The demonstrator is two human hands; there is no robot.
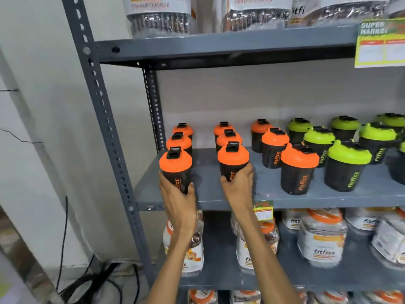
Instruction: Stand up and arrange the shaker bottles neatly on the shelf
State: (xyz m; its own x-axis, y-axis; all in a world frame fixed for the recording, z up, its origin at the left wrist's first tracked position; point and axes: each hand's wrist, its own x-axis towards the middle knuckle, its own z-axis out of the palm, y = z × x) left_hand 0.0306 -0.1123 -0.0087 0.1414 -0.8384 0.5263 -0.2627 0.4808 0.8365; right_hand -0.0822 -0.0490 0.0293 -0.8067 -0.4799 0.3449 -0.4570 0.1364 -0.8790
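Grey metal shelf [274,194], middle tier. My left hand [178,202]: grip closed around the front orange-lidded bottle [175,170] of the left column, upright at the shelf's front edge. My right hand [237,187]: grip closed around the front bottle [233,161] of the second column, upright. Further orange-lidded bottles [299,170] stand to the right, then green-lidded bottles [348,165], all upright. Jars [322,238] below.

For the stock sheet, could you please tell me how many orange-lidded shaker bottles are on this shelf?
9: left column; middle column; diagonal to their right. None appear hidden.
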